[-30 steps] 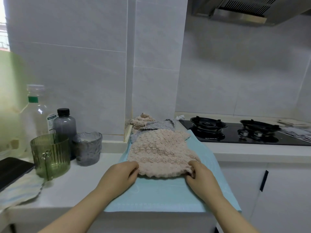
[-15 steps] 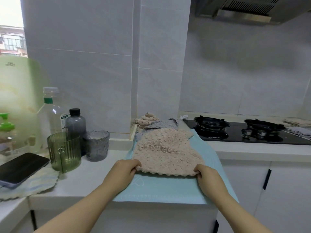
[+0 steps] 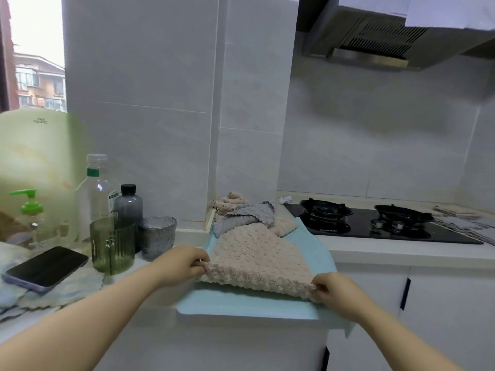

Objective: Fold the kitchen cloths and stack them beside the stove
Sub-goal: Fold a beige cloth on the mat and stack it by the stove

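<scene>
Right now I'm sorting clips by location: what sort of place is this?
Most likely a home kitchen: a two-burner gas stove, a range hood above it, tiled walls, and a beige cloth beside the stove.

Beige bobble-textured fleece cloth (image 3: 257, 253), plain in colour, on a plain pale-blue rectangular mat (image 3: 241, 303); at its twelve o'clock, a grey dimpled cloth (image 3: 249, 214) with a scalloped edge; at two o'clock, the glossy black glass stove (image 3: 361, 228); at nine o'clock, a vertically ribbed dark-green translucent cup (image 3: 112, 247), a smoky-grey crinkle-patterned glass tumbler (image 3: 158, 238), and a black-screened flat phone (image 3: 47, 266).
</scene>
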`<state>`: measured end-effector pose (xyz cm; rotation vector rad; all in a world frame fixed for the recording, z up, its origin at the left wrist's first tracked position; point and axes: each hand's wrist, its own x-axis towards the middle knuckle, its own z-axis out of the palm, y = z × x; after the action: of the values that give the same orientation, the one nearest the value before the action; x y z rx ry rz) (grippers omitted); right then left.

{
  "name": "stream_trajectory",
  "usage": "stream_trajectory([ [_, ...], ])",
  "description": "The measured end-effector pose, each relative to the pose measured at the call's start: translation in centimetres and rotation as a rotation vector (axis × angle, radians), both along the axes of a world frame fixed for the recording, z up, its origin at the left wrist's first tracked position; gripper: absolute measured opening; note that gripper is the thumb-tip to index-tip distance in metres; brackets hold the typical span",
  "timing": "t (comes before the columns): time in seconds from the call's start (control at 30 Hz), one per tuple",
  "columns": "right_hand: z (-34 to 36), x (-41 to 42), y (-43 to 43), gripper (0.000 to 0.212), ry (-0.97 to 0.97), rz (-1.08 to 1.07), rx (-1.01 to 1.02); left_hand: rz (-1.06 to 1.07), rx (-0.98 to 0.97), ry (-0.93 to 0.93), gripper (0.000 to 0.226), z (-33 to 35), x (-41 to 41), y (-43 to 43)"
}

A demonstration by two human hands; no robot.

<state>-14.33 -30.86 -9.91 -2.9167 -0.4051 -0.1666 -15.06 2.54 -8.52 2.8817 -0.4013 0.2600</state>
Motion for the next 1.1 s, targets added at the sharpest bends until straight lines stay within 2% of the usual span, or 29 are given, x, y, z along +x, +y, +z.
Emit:
stream_trajectory([
  [0.13,1.5,-2.5,-0.3,0.011,0.008,0.001,0.071,0.032,-0.057,-0.046,0.016,0.3,-2.4,0.5],
  [0.37,3.1,-7.2,-0.3,0.025,0.029,0.026,0.179,0.078,-0.208,-0.09,0.006,1.7,-7.9,1.0],
  [0.53,3.5,-10.7,-0.5,0.008,0.011,0.04,0.172,0.076,-0.234,-0.128,0.004,2.4,-11.6,0.7],
  [0.67,3.6,-12.2,-0.6,0.007,-0.002,0.051,0.148,0.096,-0.291,-0.179,0.004,2.3,-13.0,0.4],
  [0.8,3.3,-12.2,-0.6,0.008,-0.009,0.062,0.152,0.158,-0.445,-0.242,0.005,1.8,-12.9,-0.2],
  [0.93,2.4,-10.9,-0.4,0.014,-0.01,-0.001,0.315,0.229,-0.514,-0.224,0.004,0.8,-11.4,-0.7],
  [1.1,1.5,-7.9,0.2,0.015,0.031,-0.068,0.724,0.311,-0.57,-0.185,0.009,-0.4,-7.7,-0.5],
])
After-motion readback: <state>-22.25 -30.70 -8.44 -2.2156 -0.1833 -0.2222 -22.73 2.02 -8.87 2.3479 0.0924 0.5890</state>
